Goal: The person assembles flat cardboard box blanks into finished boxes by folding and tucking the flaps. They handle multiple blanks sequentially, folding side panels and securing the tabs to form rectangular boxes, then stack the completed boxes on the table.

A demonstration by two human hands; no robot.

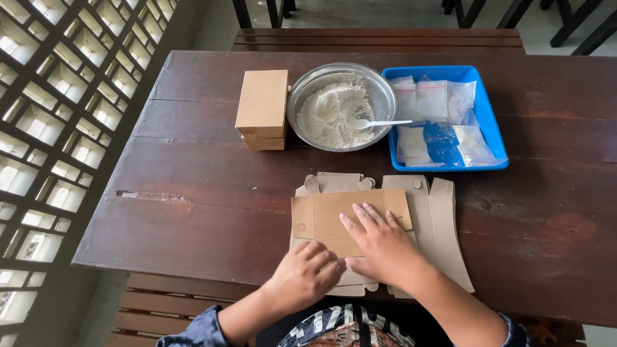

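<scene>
Cardboard blank [351,219] under our right hand [381,248], fingers spread flat; left hand [305,272] curled, pinching its near edge (crooked crease likely if it slides on the table [185,183]).

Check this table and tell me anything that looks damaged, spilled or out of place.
Little stands out. The wooden table has a pale scraped patch near its left edge and worn blotches on the right. No flour has spilled around the glass bowl; the spoon rests inside it. The flat cardboard blanks are stacked a bit unevenly.
</scene>
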